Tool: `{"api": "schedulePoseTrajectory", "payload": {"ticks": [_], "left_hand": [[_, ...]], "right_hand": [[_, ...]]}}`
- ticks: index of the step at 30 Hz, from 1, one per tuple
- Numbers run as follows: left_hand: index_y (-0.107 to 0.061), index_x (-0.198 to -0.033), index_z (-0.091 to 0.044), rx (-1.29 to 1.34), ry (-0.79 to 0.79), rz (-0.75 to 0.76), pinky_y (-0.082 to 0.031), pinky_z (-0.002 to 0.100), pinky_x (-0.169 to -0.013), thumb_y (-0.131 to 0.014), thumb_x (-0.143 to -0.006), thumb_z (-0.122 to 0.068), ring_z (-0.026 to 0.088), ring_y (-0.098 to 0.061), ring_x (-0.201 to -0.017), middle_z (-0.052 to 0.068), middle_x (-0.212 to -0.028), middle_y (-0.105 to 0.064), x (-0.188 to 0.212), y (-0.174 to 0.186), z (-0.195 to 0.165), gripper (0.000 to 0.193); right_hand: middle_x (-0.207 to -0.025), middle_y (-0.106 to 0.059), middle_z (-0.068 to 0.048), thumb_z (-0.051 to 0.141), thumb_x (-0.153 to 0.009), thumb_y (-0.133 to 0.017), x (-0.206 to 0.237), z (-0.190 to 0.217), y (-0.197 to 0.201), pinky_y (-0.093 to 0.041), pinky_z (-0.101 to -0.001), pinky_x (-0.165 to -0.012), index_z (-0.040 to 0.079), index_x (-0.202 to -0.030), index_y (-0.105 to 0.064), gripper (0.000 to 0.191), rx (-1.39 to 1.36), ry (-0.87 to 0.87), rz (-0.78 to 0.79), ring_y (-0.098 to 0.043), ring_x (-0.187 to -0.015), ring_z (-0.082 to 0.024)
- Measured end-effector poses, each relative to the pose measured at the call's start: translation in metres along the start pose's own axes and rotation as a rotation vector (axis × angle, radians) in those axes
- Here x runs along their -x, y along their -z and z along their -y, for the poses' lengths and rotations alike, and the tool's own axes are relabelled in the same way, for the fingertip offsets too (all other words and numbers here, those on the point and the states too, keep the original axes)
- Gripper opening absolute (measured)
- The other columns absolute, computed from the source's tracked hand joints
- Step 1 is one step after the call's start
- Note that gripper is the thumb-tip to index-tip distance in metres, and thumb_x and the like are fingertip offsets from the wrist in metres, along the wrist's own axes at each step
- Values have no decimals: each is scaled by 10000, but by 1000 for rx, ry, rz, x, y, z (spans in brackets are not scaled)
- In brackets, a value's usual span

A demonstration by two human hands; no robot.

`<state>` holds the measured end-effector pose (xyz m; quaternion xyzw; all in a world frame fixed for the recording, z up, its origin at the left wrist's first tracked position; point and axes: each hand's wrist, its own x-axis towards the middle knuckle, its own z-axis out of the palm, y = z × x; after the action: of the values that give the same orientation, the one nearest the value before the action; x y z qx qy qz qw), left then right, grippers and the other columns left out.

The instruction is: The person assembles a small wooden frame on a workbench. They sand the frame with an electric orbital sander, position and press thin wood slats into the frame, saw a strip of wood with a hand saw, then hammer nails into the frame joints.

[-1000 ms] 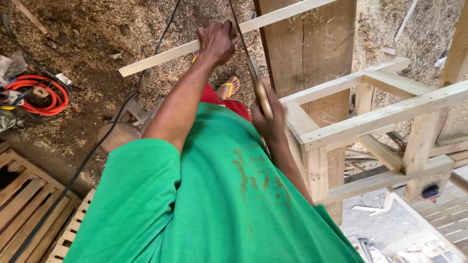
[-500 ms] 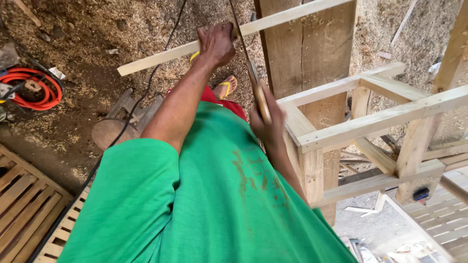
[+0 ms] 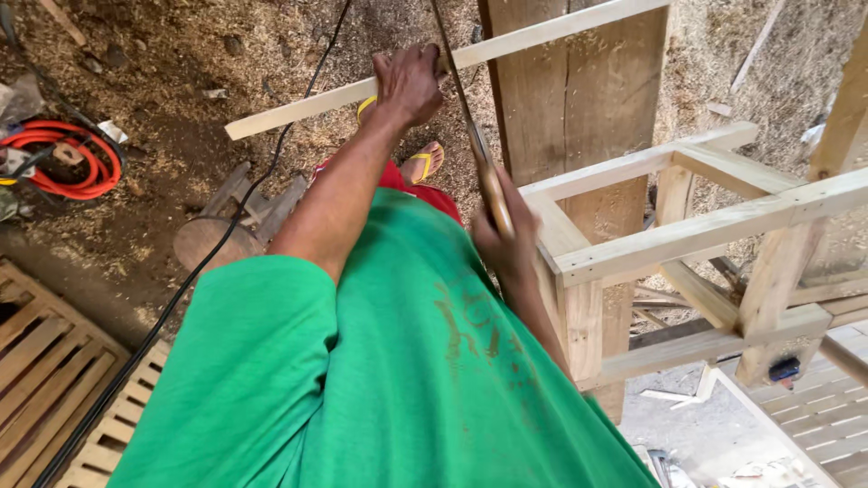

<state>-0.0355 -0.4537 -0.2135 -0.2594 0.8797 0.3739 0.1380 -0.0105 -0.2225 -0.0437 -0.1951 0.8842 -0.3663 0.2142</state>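
1. The left hand (image 3: 409,83) is closed around a long pale wooden strip (image 3: 298,107), gripping it from above where the strip lies across the top of a broad upright plank (image 3: 561,108).
2. The right hand (image 3: 506,239) is wrapped tight around the wooden handle of a hand saw (image 3: 459,86); its thin blade runs up and away to meet the strip just right of the left hand.
3. To the right stands a pale timber frame (image 3: 687,235), touching the plank.
4. On the sawdust-covered ground (image 3: 163,54) to the far left lies a coiled orange cable (image 3: 68,158); a black cord (image 3: 217,253) trails past.
5. Slatted pallets (image 3: 45,361) sit at the near left.
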Motion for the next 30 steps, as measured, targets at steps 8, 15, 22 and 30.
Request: {"api": "schedulePoseTrajectory", "payload": {"ticks": [8, 15, 22, 30], "left_hand": [[-631, -1094, -177, -9, 25, 86, -317, 450, -906, -638, -831, -95, 249, -541, -1036, 98, -1028, -591, 3, 0, -4, 275], [-616, -1148, -149, -3, 24, 42, -305, 514, -914, -646, -800, -76, 309, -551, -1075, 144, -1063, -609, 0, 3, -2, 357], [-615, -1168, -122, 11, -25, -50, -303, 530, -879, -716, -808, -180, 345, -554, -1069, 167, -1048, -612, 4, -1, -3, 378], [-621, -1180, -142, -5, 3, 7, -294, 526, -907, -702, -840, -205, 318, -558, -1076, 148, -1067, -627, 0, 0, -1, 355]], "right_hand": [[-977, -737, -178, 16, -865, -673, -63, -31, -56, -597, -373, -745, 40, -1376, -608, 516, -97, 249, -108, -746, -825, -278], [-930, -758, -158, 11, -826, -644, 13, 21, 17, -590, -338, -734, 70, -1427, -605, 606, -70, -155, 75, -762, -786, -221], [-923, -723, -194, -18, -838, -621, -56, -15, -43, -570, -384, -651, 11, -1371, -605, 534, -125, 204, -53, -723, -716, -257], [-941, -741, -180, 25, -857, -703, 26, 36, 28, -584, -366, -710, 39, -1429, -593, 582, 69, -64, 50, -763, -813, -287]]}}
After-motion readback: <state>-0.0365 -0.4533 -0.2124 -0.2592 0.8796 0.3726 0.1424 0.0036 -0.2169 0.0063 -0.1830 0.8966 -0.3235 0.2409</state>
